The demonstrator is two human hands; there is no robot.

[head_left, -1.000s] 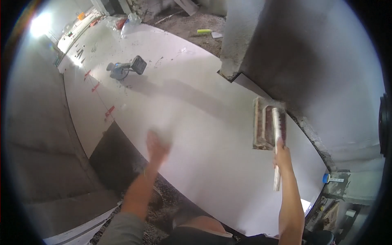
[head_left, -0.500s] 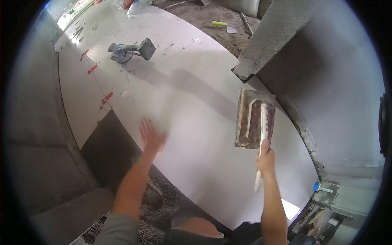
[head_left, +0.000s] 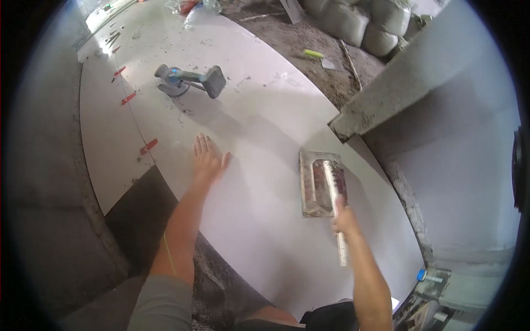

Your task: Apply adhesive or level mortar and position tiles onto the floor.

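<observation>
My right hand point(head_left: 346, 222) is wrapped round the long white handle of a dirty rectangular float point(head_left: 323, 190), its plate broad and brownish with a raised grip on the back. The float is over the right part of a large pale floor tile point(head_left: 259, 220); whether its underside touches the tile cannot be seen. My left hand point(head_left: 207, 161) lies with fingers stretched out and thumb apart, palm down on the same tile. Beyond it a cordless power tool point(head_left: 190, 80) with a round base and a block battery rests on the tiles.
Red levelling wedges point(head_left: 148, 147) sit along the joint at left, beside a dark untiled patch point(head_left: 141, 201). A concrete post point(head_left: 397, 83) stands at right. Behind are a green-handled scraper point(head_left: 320, 57) on rough ground and several filled sacks point(head_left: 345, 25). Walls flank both sides.
The float in my right hand has moved left and down in view. My left hand is set farther forward and its fingers are clearer. The view has shifted slightly, showing more sacks.
</observation>
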